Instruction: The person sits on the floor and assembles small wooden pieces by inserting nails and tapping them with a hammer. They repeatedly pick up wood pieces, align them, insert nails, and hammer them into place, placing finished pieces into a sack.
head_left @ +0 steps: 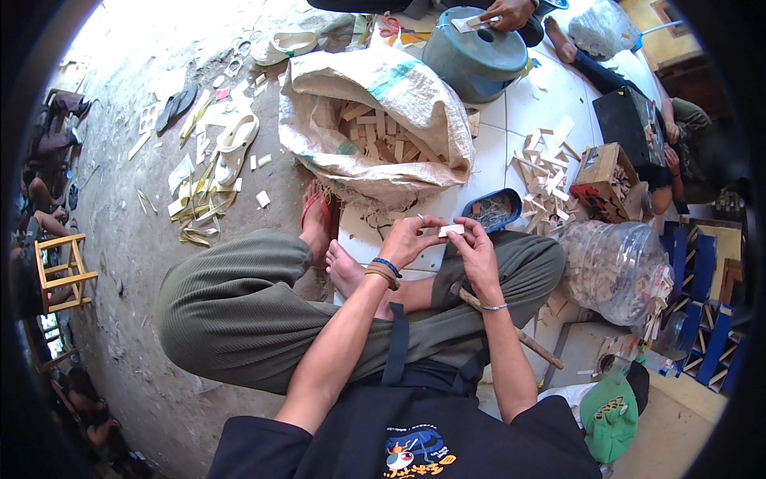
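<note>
Wood piece [451, 230] between both hands [443, 243]

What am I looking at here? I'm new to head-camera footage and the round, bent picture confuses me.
This is one picture from a wide fisheye camera worn on a person's head, looking down, so straight edges curve near the rim. The person sits cross-legged on the floor. Their left hand and right hand together hold a small pale wooden piece. In front lie an open sack of wooden blocks, a small blue tray, a heap of loose wooden pieces and a clear plastic jug. A stick-like wooden handle rests by the right leg. At the top, another person's hand rests on an upturned bucket.
</note>
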The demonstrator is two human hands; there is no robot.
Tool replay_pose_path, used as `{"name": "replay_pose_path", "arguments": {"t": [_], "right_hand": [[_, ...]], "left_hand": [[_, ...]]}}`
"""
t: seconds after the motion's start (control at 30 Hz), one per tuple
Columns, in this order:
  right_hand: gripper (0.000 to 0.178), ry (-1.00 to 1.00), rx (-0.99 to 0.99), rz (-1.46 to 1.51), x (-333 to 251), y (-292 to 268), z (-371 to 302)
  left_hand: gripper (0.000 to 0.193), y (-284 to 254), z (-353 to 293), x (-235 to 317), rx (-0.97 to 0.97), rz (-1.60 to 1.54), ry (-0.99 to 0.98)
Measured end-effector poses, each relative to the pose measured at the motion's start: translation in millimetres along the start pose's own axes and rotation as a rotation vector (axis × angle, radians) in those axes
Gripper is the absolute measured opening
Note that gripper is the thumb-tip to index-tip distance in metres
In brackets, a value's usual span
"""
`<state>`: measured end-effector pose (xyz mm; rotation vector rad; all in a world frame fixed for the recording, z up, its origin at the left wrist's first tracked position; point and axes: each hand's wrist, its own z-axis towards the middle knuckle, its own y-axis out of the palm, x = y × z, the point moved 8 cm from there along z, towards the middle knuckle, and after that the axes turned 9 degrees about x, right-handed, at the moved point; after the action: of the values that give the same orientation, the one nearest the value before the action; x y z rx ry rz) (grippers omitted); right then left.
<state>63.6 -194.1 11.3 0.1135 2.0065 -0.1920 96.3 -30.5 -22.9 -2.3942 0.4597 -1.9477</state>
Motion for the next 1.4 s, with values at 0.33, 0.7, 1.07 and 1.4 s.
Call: {"name": "replay_pose_path", "arguments": {"t": [0.33,0.7,1.07,1.4], "right_hand": [[0.037,0.043,0.076,0.031,-1,1,-5],[0.041,0.030,0.072,0.033,0,2,-2],[0.038,0.060,0.123,0.014,0,3,-3],[0.040,0.075,0.136,0.033,6,-1,0]], "left_hand": [[0.037,-2,-1,2,0.028,-0.040,0.014],[0.040,-3,-2,5,0.003,-0.043,-0.005],[0.053,-1,-7,-3,-0.043,-0.181,-0.041],[0.038,-3,-2,2,-0.012,-0.131,-0.003]]}}
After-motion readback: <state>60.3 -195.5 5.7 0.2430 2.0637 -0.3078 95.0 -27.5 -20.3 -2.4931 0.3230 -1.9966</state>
